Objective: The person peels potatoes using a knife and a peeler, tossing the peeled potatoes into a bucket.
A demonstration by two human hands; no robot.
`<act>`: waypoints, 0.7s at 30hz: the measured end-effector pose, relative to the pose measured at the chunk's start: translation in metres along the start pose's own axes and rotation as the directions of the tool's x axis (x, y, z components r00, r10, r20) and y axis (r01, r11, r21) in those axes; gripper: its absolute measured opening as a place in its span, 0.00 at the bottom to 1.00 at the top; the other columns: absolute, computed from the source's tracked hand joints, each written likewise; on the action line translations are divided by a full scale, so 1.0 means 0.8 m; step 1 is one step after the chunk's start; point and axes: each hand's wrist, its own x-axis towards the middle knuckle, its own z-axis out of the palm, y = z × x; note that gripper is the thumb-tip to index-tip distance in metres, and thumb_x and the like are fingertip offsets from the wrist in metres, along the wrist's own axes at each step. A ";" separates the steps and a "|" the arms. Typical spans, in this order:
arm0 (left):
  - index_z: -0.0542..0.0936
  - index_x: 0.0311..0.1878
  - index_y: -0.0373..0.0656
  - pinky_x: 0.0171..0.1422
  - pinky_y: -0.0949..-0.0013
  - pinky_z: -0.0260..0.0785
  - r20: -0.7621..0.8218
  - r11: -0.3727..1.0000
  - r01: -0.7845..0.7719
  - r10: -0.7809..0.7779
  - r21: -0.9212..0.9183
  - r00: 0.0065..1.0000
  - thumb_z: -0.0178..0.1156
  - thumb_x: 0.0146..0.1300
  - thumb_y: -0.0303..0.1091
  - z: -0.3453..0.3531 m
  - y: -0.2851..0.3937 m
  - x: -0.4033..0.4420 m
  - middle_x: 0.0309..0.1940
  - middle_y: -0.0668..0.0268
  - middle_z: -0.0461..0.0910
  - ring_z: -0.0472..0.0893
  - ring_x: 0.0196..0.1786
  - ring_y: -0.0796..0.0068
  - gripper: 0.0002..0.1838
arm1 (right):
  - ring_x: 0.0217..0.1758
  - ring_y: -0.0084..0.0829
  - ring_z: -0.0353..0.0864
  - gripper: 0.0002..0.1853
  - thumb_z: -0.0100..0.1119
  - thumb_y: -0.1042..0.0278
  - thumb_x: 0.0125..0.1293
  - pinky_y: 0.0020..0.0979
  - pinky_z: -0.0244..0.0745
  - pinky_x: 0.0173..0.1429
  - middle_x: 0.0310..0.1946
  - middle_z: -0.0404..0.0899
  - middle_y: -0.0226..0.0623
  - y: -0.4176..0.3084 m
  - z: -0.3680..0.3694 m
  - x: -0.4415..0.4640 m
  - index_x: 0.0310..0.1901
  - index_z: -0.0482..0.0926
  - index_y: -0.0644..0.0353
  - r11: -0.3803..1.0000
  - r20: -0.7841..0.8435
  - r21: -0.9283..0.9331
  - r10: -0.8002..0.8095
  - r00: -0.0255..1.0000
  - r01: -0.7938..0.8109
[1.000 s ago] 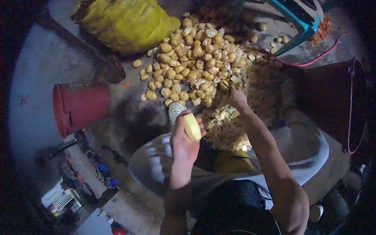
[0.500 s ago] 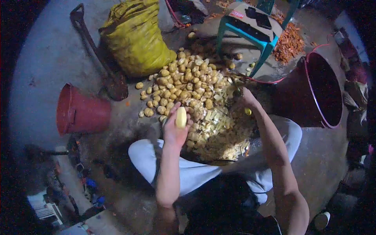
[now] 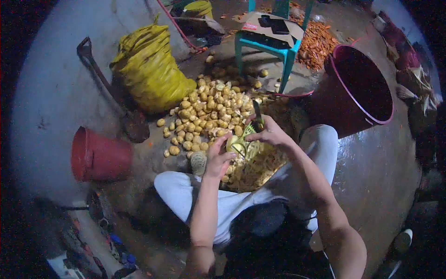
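My left hand (image 3: 218, 156) is wrapped round a pale peeled potato (image 3: 233, 143) in front of my lap. Gripped in my right hand (image 3: 273, 134) is a peeler (image 3: 258, 122) with green and dark parts. Its head is at the potato, though I cannot tell whether the blade touches it. Beyond both hands lies a heap of potatoes (image 3: 218, 104), some brown-skinned and some with pale patches. Pale peelings (image 3: 260, 165) cover the floor below my right hand, close to my crossed legs.
A yellow sack (image 3: 151, 69) and a shovel (image 3: 104, 81) stand at the back left. A small red bucket (image 3: 109, 160) lies left; a large dark red tub (image 3: 325, 100) leans right. Behind are a green chair (image 3: 262, 46) carrying cardboard and dark devices, and an orange heap (image 3: 318, 44).
My right hand has moved in from the right, bringing the peeler to the potato. My left hand has turned the potato and shifted slightly right. The camera view has also shifted.
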 end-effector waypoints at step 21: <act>0.70 0.55 0.34 0.57 0.68 0.71 0.118 0.993 -0.101 0.093 0.059 0.989 0.74 0.34 0.29 0.023 -0.010 0.010 0.45 0.63 0.77 0.78 0.49 0.72 0.39 | 0.48 0.28 0.75 0.27 0.77 0.62 0.48 0.33 0.70 0.55 0.42 0.79 0.38 -0.037 -0.035 -0.001 0.46 0.76 0.65 0.950 0.020 -0.263 -0.167 0.986 0.167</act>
